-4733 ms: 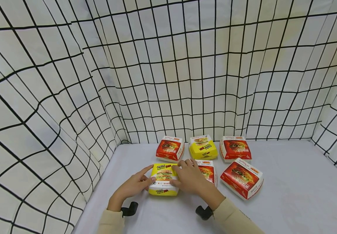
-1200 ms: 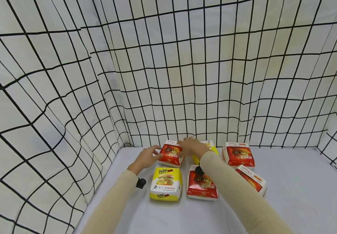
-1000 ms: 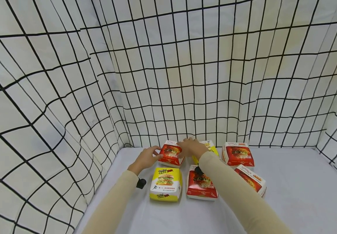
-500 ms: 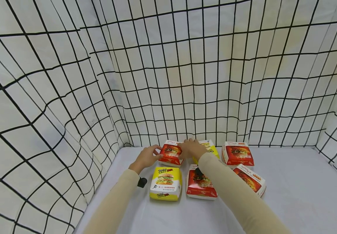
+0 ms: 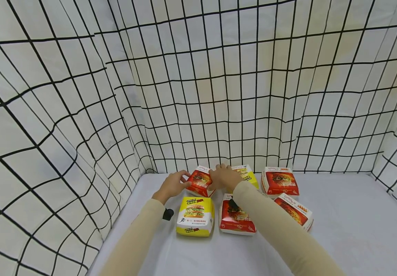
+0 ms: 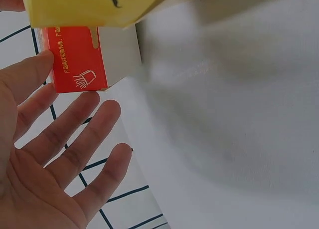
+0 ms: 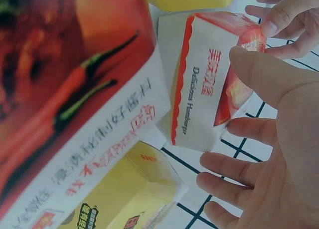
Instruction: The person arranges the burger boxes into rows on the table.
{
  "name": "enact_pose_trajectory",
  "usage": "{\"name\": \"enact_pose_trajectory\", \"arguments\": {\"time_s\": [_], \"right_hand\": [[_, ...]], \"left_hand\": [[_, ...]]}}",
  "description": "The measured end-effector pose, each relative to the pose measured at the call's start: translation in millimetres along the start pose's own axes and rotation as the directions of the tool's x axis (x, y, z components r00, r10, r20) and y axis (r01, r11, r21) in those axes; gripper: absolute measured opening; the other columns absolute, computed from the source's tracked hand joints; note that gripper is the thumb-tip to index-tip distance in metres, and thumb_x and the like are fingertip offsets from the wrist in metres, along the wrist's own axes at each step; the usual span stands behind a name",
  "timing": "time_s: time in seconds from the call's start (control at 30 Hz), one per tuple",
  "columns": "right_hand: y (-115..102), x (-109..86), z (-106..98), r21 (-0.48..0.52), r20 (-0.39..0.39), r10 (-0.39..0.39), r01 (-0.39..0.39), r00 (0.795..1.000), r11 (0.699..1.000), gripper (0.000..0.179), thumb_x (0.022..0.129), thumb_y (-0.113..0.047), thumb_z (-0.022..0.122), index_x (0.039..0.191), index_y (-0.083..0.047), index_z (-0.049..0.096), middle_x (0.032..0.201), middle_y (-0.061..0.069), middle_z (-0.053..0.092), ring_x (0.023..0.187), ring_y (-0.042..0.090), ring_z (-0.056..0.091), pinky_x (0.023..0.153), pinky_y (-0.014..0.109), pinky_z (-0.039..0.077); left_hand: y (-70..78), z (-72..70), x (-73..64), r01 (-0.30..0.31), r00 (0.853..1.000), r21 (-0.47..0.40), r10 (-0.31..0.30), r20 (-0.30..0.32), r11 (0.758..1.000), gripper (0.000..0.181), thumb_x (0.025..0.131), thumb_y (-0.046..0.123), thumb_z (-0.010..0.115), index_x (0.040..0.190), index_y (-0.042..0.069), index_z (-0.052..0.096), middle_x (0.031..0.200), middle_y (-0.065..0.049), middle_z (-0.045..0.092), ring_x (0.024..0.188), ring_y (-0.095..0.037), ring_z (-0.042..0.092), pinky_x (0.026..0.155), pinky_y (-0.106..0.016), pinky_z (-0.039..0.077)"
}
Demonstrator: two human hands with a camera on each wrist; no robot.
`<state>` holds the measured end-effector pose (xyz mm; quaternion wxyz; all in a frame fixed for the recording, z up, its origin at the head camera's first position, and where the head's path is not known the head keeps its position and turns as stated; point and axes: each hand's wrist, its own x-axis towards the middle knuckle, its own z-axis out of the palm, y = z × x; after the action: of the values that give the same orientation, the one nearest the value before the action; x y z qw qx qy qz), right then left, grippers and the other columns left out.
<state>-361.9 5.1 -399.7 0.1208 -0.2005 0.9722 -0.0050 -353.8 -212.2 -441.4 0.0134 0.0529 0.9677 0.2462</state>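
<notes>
A red burger box [image 5: 197, 181] in the back left of the group sits between both hands, turned askew. My left hand [image 5: 171, 186] is at its left side; in the left wrist view the thumb touches the red side of the box [image 6: 82, 64] and the other fingers spread straight beneath its corner. My right hand [image 5: 223, 177] holds the opposite side. The right wrist view shows its thumb on one edge of the box [image 7: 199, 89] and the index fingertip at another. In the head view the right hand partly covers the box.
A yellow burger box [image 5: 195, 216] and a red one [image 5: 236, 220] stand nearer on the white table [image 5: 350, 230]. Another yellow box [image 5: 247, 176] and two red boxes, one back right [image 5: 280, 182], one slanted [image 5: 292, 211], stand rightward. Black-gridded white cloth [image 5: 198, 92] walls the table.
Both hands have gone from the front yellow box to the back left red box. That red box has just turned and shifted slightly between them. The front middle red box is now fully uncovered by hands.
</notes>
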Motion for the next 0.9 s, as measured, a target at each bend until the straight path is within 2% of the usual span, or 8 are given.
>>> {"name": "enact_pose_trajectory", "arguments": {"time_s": [0.27,0.5,0.73,0.9], "right_hand": [[-1.3,-7.5,-5.3,0.066,0.05,0.044,-0.047,0.998,0.997,0.073,0.092,-0.053,0.07,0.154,-0.023,0.046,0.165,0.015,0.033,0.155,0.038,0.025,0.125,0.058,0.022],[-1.9,-14.5,-6.2,0.025,0.047,0.02,-0.021,0.999,0.999,0.072,0.091,-0.055,0.071,0.152,-0.023,0.051,0.162,0.013,0.04,0.151,0.038,0.033,0.123,0.057,0.027],[0.7,-13.6,-11.4,-0.063,-0.008,0.0,0.0,1.0,0.998,0.071,0.095,-0.052,0.068,0.153,-0.018,0.048,0.156,0.012,0.049,0.146,0.035,0.043,0.12,0.053,0.034],[7.3,-6.8,-10.3,-0.043,-0.015,-0.002,0.002,1.0,0.999,0.069,0.096,-0.049,0.067,0.153,-0.016,0.047,0.154,0.012,0.051,0.144,0.034,0.046,0.119,0.053,0.036]], "left_hand": [[-3.3,0.3,3.4,0.023,1.0,0.008,-0.023,-0.003,1.0,0.033,0.1,0.034,0.067,0.129,0.019,0.064,0.111,-0.009,0.071,0.097,-0.025,0.061,0.08,-0.04,0.052],[-1.8,-3.9,2.1,0.023,1.0,0.025,-0.023,-0.011,0.999,0.033,0.1,0.031,0.066,0.129,0.016,0.065,0.113,-0.012,0.071,0.099,-0.028,0.063,0.084,-0.045,0.053],[-2.4,-3.5,3.2,0.039,0.999,0.021,-0.039,-0.028,0.999,0.04,0.1,0.035,0.065,0.133,0.013,0.063,0.116,-0.013,0.071,0.099,-0.028,0.065,0.083,-0.044,0.055],[1.5,-4.6,4.8,0.045,0.999,0.03,-0.045,-0.025,0.999,0.048,0.097,0.043,0.067,0.135,0.014,0.061,0.123,-0.013,0.068,0.102,-0.029,0.064,0.085,-0.045,0.055]]}}
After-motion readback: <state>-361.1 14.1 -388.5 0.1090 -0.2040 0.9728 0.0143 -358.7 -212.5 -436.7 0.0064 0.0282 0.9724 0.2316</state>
